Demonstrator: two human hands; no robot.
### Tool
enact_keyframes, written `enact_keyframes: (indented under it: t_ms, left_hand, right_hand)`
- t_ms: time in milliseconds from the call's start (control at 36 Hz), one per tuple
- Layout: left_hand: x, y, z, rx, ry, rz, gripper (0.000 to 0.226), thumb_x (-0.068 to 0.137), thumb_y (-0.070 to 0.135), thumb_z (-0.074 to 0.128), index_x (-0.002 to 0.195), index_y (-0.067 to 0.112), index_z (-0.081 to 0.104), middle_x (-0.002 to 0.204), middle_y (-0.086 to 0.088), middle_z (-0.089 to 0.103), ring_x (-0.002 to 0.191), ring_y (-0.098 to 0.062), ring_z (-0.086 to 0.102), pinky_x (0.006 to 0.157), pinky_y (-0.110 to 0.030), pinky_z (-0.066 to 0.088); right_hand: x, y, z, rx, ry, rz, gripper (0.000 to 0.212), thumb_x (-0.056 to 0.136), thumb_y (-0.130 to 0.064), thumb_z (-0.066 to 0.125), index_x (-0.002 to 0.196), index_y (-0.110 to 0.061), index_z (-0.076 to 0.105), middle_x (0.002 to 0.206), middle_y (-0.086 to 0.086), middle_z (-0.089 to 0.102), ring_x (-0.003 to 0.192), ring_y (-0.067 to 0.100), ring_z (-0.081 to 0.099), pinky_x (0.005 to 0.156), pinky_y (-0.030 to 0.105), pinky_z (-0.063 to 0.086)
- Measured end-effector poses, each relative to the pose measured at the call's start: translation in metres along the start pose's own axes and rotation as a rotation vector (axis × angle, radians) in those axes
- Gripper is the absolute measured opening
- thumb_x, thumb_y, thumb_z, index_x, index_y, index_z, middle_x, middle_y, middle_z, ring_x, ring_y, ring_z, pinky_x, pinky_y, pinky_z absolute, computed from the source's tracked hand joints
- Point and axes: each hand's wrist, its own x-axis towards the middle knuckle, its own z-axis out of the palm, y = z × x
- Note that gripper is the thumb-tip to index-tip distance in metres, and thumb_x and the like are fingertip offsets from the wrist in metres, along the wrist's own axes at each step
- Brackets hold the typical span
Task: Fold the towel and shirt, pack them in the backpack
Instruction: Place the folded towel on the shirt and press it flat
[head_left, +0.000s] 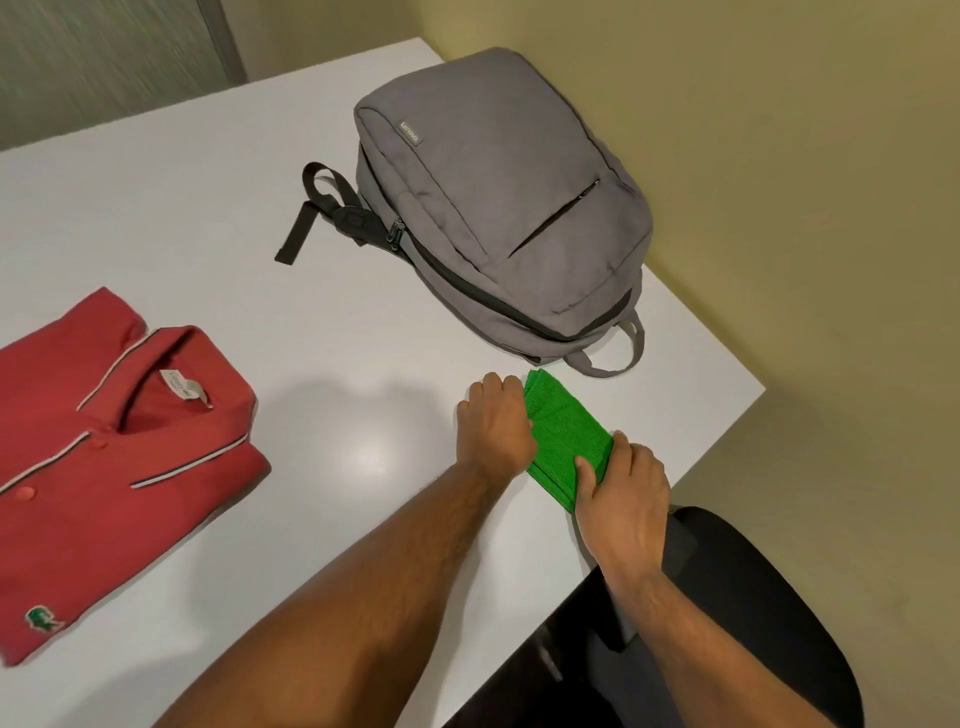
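Note:
A small green towel (563, 434), folded into a narrow strip, lies on the white table (332, 332) near its right edge. My left hand (496, 423) grips the towel's left side with curled fingers. My right hand (621, 486) grips its near end, thumb on top and fingers round the right edge. A red polo shirt (119, 467) lies folded at the left, collar up. The grey backpack (504, 202) lies flat just behind the towel, its zip closed as far as I can see.
A black chair (737, 613) stands below the table's near right edge, under my right forearm. The table's right corner is close to the towel. A yellow wall runs along the right.

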Motion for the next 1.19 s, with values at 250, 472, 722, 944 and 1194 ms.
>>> enact_keyframes:
  t_ms: [250,472,722,944,1194]
  left_hand:
    - [-0.015,-0.064,-0.032,-0.095,0.072,-0.042,0.021,0.092,0.012,0.055,0.111,0.014,0.048,0.105,-0.007,0.060,0.095,-0.029,0.053,0.072,-0.037,0.032]
    - [-0.032,-0.135,-0.078,-0.288,0.256,-0.133,0.019,0.091,0.007,0.044,0.107,0.017,0.046,0.099,-0.003,0.049,0.083,-0.027,0.056,0.071,-0.051,0.053]
    - [-0.049,-0.212,-0.156,-0.432,0.708,-0.150,0.032,0.104,0.005,0.049,0.135,0.012,0.053,0.123,-0.007,0.052,0.103,-0.018,0.054,0.087,-0.036,0.048]
    - [-0.077,-0.302,-0.217,-0.398,0.904,-0.192,0.029,0.104,0.003,0.043,0.128,0.010,0.059,0.120,-0.006,0.052,0.100,-0.010,0.053,0.087,-0.022,0.042]
    - [-0.113,-0.387,-0.236,-0.360,0.809,-0.370,0.026,0.107,0.009,0.042,0.128,0.012,0.059,0.121,-0.004,0.050,0.094,-0.007,0.050,0.080,-0.021,0.038]
  right_hand:
    - [-0.016,-0.067,0.000,0.166,0.023,-0.067,0.048,0.091,-0.036,0.076,0.122,-0.005,0.056,0.104,0.010,0.058,0.090,0.031,0.059,0.079,0.046,0.049]
    - [-0.038,-0.157,0.001,0.447,-0.096,-0.044,0.038,0.097,-0.021,0.066,0.128,-0.015,0.045,0.122,-0.004,0.047,0.092,0.024,0.061,0.072,0.033,0.045]
    - [-0.070,-0.271,-0.018,0.772,-0.143,-0.066,0.039,0.094,-0.010,0.059,0.130,-0.019,0.046,0.120,-0.008,0.047,0.092,-0.005,0.051,0.079,0.022,0.038]
    - [-0.108,-0.370,-0.015,0.892,-0.219,-0.213,0.036,0.096,-0.008,0.058,0.128,-0.017,0.047,0.119,-0.007,0.048,0.101,-0.017,0.049,0.076,0.003,0.037]
    - [-0.148,-0.432,0.017,0.835,-0.288,-0.335,0.031,0.099,-0.010,0.057,0.128,-0.015,0.049,0.115,-0.010,0.044,0.096,-0.005,0.051,0.081,0.022,0.043]
